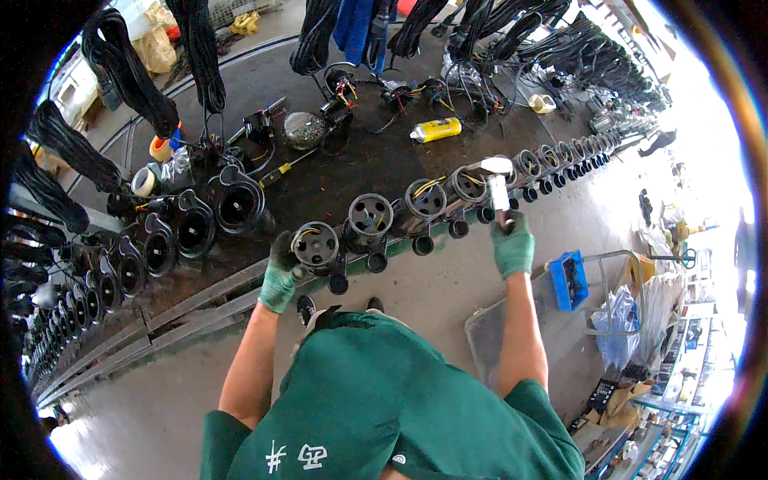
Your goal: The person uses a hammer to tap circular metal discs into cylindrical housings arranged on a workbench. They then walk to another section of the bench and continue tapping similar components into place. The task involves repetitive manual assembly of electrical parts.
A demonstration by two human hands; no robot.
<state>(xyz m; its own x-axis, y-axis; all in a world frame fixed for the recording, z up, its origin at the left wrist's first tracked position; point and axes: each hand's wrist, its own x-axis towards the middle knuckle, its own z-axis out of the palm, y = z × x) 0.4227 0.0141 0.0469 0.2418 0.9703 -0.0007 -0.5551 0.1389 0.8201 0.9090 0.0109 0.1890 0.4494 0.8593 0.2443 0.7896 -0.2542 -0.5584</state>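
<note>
My left hand (279, 274), in a green glove, grips the left side of a round black housing (315, 245) at the bench's near edge. Yellow wires show inside that housing, and a short black tube end (338, 284) juts from its near side. My right hand (514, 246), also gloved in green, is closed round the lower handle of a hammer (499, 192). Its pale head (497, 166) is up, over or beside another housing (469, 184) in the row; whether they touch I cannot tell. Two similar housings (370, 216) (426, 199) stand between my hands.
Open black housings (240, 206) line the bench (320, 180) at left. A yellow can (436, 130), a screwdriver (275, 175) and a jar of small parts (304, 130) lie farther back. Coiled black cables (316, 36) hang above. A blue bin (569, 281) is at right, near a cart.
</note>
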